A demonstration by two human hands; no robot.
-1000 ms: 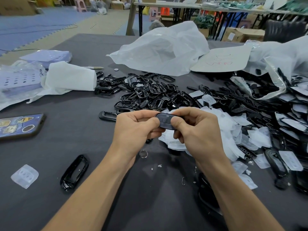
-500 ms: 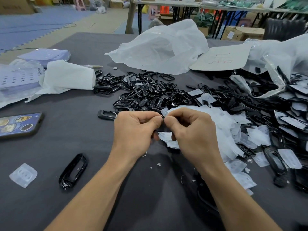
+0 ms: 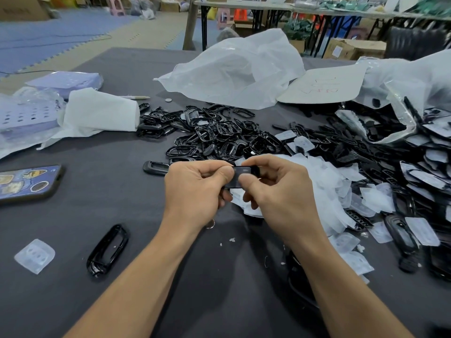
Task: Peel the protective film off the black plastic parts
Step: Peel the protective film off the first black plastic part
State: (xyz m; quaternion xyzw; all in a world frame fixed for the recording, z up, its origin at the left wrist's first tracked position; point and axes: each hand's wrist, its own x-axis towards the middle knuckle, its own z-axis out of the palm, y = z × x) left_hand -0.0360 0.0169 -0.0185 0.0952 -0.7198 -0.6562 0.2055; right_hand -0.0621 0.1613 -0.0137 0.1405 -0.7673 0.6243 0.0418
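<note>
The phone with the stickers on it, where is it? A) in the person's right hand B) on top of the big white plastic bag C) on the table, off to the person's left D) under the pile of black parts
C. The phone lies flat on the dark table, far to the left of both hands, which are busy with a small black part.

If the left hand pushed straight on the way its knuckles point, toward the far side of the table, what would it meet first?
Probably the lone black frame lying just beyond the left hand, then the pile of black plastic parts behind it. The hand is raised, so it might pass over them; depth is unclear.
</note>
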